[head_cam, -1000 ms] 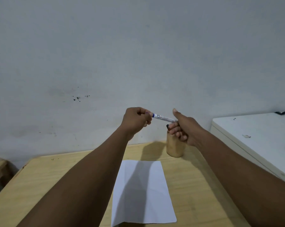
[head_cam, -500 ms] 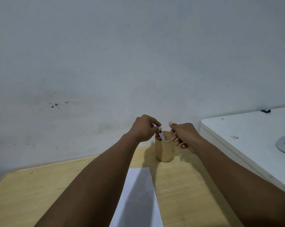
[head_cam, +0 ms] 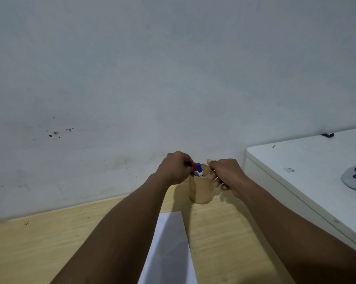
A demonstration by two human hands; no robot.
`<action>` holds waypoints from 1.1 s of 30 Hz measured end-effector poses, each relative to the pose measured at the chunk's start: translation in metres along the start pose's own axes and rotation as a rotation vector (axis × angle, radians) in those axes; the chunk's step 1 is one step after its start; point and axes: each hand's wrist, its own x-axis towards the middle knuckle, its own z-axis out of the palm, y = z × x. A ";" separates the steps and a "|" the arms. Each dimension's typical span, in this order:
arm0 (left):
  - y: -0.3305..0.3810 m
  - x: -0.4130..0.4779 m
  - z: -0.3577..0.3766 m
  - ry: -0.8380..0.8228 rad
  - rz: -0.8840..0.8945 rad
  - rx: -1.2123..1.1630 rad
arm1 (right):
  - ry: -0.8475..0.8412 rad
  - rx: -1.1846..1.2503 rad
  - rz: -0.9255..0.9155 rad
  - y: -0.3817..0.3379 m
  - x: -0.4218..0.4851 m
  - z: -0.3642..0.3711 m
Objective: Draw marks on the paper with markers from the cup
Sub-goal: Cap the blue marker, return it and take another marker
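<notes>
A wooden cup (head_cam: 200,190) stands on the wooden table (head_cam: 50,242) near the wall. A blue-capped marker (head_cam: 199,169) stands upright in it, and a red-capped marker (head_cam: 194,166) sticks out beside it. My left hand (head_cam: 176,168) is at the cup's left rim with its fingertips pinched on the red marker. My right hand (head_cam: 227,174) grips the cup's right side, thumb near the rim. A white sheet of paper (head_cam: 168,247) lies in front of the cup, partly hidden by my left forearm.
A white cabinet top (head_cam: 306,171) stands higher than the table on the right, carrying a round grey object (head_cam: 355,179) and a small dark item (head_cam: 328,135) at the back. A grey wall rises right behind the cup.
A second ago both hands held the blue marker in the air. My left hand lowered it into the cup and now pinches the red marker. My right hand moved onto the cup's side.
</notes>
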 end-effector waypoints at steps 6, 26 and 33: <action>0.005 -0.008 -0.030 0.153 0.006 -0.065 | -0.015 0.015 -0.007 -0.014 -0.008 0.004; -0.054 -0.128 -0.139 0.190 -0.178 -0.637 | -0.379 0.798 0.323 -0.070 -0.090 0.146; -0.088 -0.147 -0.123 0.301 -0.215 -0.759 | -0.357 0.923 0.159 -0.071 -0.092 0.170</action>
